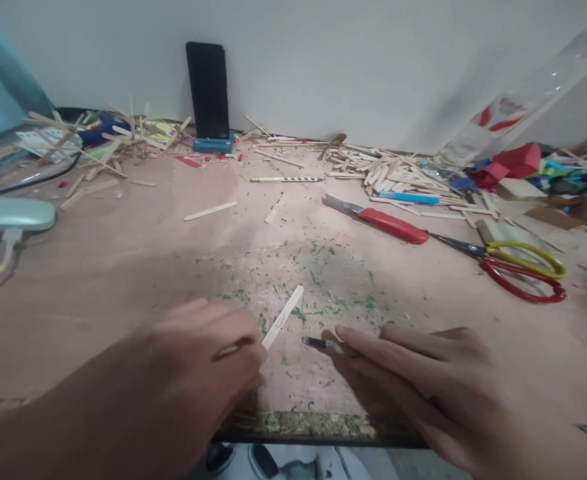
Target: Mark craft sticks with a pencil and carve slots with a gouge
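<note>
My left hand (208, 353) pinches one end of a pale wooden craft stick (283, 316) that slants up and to the right over the worktop. My right hand (433, 373) lies flat just to its right, with its fingertips on a small dark-tipped tool, perhaps a craft knife or pencil (318, 344), whose tip points left toward the stick. Whether the right hand grips the tool or only touches it is unclear. Both hands are near the front edge of the table (123, 267).
A red-handled utility knife (383, 221) and red-and-yellow scissors (518, 270) lie at right. Piles of craft sticks (398, 173) line the back wall. A black phone on a blue stand (208, 93) leans there. A striped pencil (286, 179) and loose sticks (209, 211) lie mid-table.
</note>
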Motion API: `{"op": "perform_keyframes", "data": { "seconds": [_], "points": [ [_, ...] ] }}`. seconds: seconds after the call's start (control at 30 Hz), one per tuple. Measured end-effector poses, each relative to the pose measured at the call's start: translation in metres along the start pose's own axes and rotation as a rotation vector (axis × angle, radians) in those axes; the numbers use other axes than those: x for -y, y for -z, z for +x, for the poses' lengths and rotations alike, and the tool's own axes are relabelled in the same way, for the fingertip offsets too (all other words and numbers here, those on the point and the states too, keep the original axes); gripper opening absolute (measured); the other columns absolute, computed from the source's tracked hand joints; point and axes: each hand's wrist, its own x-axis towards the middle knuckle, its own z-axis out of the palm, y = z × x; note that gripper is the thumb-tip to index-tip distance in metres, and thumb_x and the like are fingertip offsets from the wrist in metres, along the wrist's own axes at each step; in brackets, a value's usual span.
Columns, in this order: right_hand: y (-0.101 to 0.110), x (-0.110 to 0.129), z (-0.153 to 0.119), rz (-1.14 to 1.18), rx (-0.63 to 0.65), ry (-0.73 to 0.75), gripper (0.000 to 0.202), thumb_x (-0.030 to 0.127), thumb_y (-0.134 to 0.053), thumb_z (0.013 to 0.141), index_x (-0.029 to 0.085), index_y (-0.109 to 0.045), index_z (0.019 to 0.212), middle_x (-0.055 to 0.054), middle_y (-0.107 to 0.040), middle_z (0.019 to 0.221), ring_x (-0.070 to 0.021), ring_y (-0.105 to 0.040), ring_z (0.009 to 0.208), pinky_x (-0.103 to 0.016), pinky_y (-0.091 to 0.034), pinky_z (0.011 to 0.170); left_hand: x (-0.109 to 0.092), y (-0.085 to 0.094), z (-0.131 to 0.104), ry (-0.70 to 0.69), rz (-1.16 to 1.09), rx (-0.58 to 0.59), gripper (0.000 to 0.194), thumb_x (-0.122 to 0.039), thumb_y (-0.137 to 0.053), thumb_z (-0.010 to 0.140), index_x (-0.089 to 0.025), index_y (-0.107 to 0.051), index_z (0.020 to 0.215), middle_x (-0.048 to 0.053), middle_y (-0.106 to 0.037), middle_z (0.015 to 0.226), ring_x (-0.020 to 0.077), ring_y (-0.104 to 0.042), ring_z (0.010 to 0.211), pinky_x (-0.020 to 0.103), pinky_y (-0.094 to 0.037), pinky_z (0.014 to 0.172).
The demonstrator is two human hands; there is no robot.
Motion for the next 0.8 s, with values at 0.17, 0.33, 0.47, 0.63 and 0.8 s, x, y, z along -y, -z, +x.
{"op": "perform_keyframes", "data": {
  "seconds": [0.17,0.33,0.47,0.63,0.8],
  "points": [
    [0.002,0.004,0.003,0.015,0.016,-0.013,0.032,0.025,-0.051,0.116,0.027,-0.063,0.146,0.002,-0.069,0.087,-0.0106,-0.067,0.067,-0.029,-0.042,0.054,-0.022,-0.013,-0.009,-0.021,0.073,-0.117,0.035,-0.020,-0.035,0.118,-0.019,-0.070,0.116,0.004,-0.080,0.113,0.0205,-0.074,0.097,0.039,-0.059,0.082],
    [0.001,0.012,0.011,0.077,0.039,0.023,0.031,0.026,-0.049,0.118,0.027,-0.064,0.145,0.003,-0.068,0.086,-0.0095,-0.067,0.069,-0.028,-0.040,0.057,-0.034,-0.017,-0.026,0.012,0.044,-0.102,0.030,-0.037,-0.046,0.119,-0.018,-0.069,0.123,0.003,-0.076,0.119,0.0201,-0.071,0.103,0.037,-0.058,0.087],
    [-0.003,0.015,0.013,0.099,0.046,0.023,0.030,0.025,-0.053,0.116,0.025,-0.065,0.144,0.003,-0.067,0.083,-0.0089,-0.065,0.067,-0.027,-0.039,0.055,-0.033,-0.023,-0.037,-0.027,0.033,-0.117,0.031,-0.033,-0.054,0.117,-0.013,-0.069,0.136,0.006,-0.073,0.136,0.0208,-0.065,0.126,0.035,-0.053,0.113],
    [0.001,0.015,0.015,0.037,0.049,0.044,0.035,0.023,-0.048,0.116,0.023,-0.065,0.147,-0.003,-0.075,0.093,-0.0115,-0.067,0.064,-0.029,-0.041,0.053,-0.030,-0.029,-0.035,-0.035,0.068,-0.109,0.032,-0.023,-0.056,0.114,-0.011,-0.069,0.141,0.007,-0.072,0.143,0.0241,-0.064,0.134,0.039,-0.054,0.115],
    [0.010,0.017,0.020,0.034,0.086,0.058,0.033,0.022,-0.051,0.115,0.023,-0.064,0.145,0.001,-0.068,0.082,-0.0119,-0.064,0.063,-0.030,-0.040,0.053,-0.032,-0.030,-0.029,-0.059,0.077,-0.190,0.027,-0.015,-0.056,0.112,-0.011,-0.075,0.131,0.005,-0.078,0.131,0.0225,-0.070,0.125,0.037,-0.052,0.121]
  ]
}}
